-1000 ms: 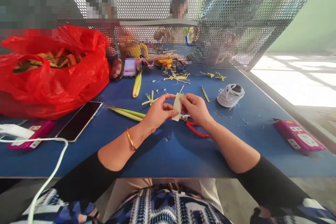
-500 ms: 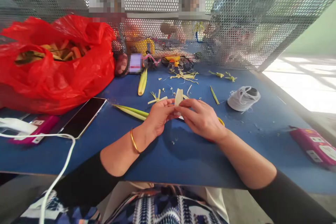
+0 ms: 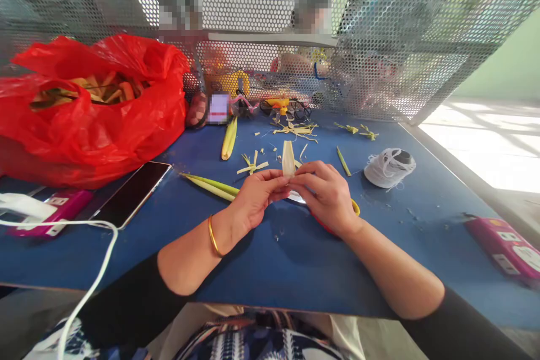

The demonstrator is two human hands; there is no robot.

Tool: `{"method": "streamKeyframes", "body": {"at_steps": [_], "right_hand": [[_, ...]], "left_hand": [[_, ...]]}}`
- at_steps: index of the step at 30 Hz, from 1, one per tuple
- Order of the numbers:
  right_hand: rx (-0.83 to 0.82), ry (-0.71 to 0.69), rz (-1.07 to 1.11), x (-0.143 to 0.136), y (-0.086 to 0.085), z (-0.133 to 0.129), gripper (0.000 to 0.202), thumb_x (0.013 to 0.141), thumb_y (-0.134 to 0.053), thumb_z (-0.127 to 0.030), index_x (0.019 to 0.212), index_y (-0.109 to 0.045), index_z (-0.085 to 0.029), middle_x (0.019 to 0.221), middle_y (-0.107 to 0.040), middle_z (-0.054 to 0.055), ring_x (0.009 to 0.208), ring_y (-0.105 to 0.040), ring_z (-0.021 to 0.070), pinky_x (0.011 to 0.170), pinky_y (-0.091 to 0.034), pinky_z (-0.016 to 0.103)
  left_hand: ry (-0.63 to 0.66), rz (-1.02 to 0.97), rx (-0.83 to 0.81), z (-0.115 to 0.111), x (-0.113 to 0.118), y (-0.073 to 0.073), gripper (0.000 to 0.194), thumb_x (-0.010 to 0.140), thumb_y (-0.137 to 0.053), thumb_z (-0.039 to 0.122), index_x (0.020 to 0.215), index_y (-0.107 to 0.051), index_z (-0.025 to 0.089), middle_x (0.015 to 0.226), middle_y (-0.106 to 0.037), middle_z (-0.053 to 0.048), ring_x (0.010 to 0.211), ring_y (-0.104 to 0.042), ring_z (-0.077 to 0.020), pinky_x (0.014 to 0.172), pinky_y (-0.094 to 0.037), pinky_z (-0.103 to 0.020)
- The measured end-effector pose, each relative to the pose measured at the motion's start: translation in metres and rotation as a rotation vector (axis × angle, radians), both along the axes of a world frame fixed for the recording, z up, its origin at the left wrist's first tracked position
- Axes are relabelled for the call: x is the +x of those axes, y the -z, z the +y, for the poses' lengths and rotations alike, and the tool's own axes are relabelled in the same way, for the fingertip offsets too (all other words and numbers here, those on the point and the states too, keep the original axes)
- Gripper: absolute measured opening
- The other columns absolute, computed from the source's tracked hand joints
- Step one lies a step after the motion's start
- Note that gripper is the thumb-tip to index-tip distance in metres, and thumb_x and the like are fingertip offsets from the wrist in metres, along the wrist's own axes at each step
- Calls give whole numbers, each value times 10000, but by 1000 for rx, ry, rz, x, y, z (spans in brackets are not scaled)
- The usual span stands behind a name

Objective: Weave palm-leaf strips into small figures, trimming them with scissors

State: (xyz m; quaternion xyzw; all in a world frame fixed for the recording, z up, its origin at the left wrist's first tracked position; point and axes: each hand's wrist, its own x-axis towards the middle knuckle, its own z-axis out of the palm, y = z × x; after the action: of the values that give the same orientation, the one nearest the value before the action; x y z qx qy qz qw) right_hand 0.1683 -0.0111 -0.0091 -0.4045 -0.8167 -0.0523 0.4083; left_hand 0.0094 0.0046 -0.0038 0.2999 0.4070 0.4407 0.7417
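Observation:
A pale, cream-coloured strip of husk (image 3: 288,158) stands upright between my two hands. My left hand (image 3: 258,196) pinches its lower end between thumb and fingers. My right hand (image 3: 323,194) closes on the same end from the other side, fingertips touching my left ones. Under my right hand lie what look like scissors (image 3: 356,207), mostly hidden, with a red and yellow handle and a shiny blade. A long green husk piece (image 3: 211,187) is beside my left hand. Just beyond my hands lies a small knotted husk shape (image 3: 252,164) among scraps.
A red plastic bag (image 3: 139,135) of dried husks fills the left, near a phone (image 3: 133,194) and white cable (image 3: 101,278). A white thread spool (image 3: 388,169) and a magenta box (image 3: 504,244) are to the right. Behind stands a perforated metal screen (image 3: 270,0), people beyond it.
The view has tilted slightly, so most things sit a little lower. Both hands keep hold of the husk strip, whose broad face now shows more squarely.

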Motion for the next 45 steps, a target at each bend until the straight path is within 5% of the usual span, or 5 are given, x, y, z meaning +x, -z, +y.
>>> {"method": "streamKeyframes", "body": {"at_steps": [8,28,36,39,45], "right_hand": [[-589,38,585,-7,-1,1,150,750,-687,-308,670,-618,-202,661,-649,-11,640,-575,142,648,-458,287],[-741,37,796,-11,2,2,291,635,-735,-311,823,-535,-213,659,-603,-41,609,-557,126,575,-427,264],[-967,-25,874,-8,-9,0,407,564,-808,-411,786,-538,-203,644,-611,-34,576,-568,127,571,-441,271],[-923,-61,889,-8,-9,0,379,611,-780,-400,822,-527,-211,674,-619,-30,605,-580,132,584,-450,270],[-441,-82,498,-9,-5,-4,67,830,-608,-245,768,-591,-228,741,-617,-2,696,-575,143,680,-485,282]], "left_hand": [[-82,54,119,-1,3,6,191,557,-845,204,659,-693,150,653,-681,-3,648,-632,-115,756,-526,-289],[-45,118,215,-5,5,4,299,514,-878,268,735,-709,157,716,-712,-17,693,-636,-126,749,-502,-278],[-6,61,142,-2,4,8,294,487,-887,250,671,-683,144,661,-677,-8,642,-604,-109,709,-498,-267],[6,13,74,0,2,7,285,499,-882,215,689,-685,136,655,-679,-11,608,-604,-101,680,-505,-259],[-18,-19,21,0,-1,1,241,521,-856,166,656,-658,140,601,-640,9,556,-578,-84,605,-483,-228]]}}
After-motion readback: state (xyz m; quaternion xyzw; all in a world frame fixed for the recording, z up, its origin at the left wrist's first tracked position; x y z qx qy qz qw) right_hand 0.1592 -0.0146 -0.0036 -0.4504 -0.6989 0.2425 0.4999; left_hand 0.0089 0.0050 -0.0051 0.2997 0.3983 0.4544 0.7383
